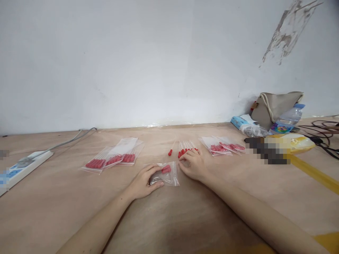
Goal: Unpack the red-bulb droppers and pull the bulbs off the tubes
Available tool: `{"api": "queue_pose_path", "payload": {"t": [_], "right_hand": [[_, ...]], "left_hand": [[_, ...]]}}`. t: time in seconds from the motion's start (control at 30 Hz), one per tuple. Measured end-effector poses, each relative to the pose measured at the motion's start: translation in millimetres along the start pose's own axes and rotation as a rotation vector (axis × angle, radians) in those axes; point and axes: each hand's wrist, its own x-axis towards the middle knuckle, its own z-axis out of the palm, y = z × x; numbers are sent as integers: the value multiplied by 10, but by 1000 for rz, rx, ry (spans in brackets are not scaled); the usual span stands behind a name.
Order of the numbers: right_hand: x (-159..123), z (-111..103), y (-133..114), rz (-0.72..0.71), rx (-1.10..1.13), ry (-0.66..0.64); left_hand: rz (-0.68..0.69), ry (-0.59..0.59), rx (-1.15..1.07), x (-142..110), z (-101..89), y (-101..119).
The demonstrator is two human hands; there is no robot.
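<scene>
Two bare forearms [102, 220] lie nearest, reaching across the desk [39, 218]. The left hand [144, 181] rests on one clear bag [168, 177] near the middle, thumb and fingers apart; the right hand [193, 165] curls over a row of red-bulbed droppers [182, 152], its grip impossible to tell. Light, limp and probably slippery, the bag suits an edge hold; the thin-stemmed droppers, likely fragile, suit holding by their bulbs. Three filled bags [112, 159] lie left, at least two packed bags [222, 147] right; one lone dropper [170, 152] lies far of the clear bag. The row is partly hidden, uncountable.
</scene>
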Motion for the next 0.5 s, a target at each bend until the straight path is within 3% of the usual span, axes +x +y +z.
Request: {"api": "queue_pose_path", "payload": {"t": [0.17,0.5], "right_hand": [[-92,-10,-59,-70,100,-167],[-60,101,-163,-117,-29,-302]], "left_hand": [[-61,-30,-38,7,4,-28],[-29,-83,-8,11,12,-19]]}}
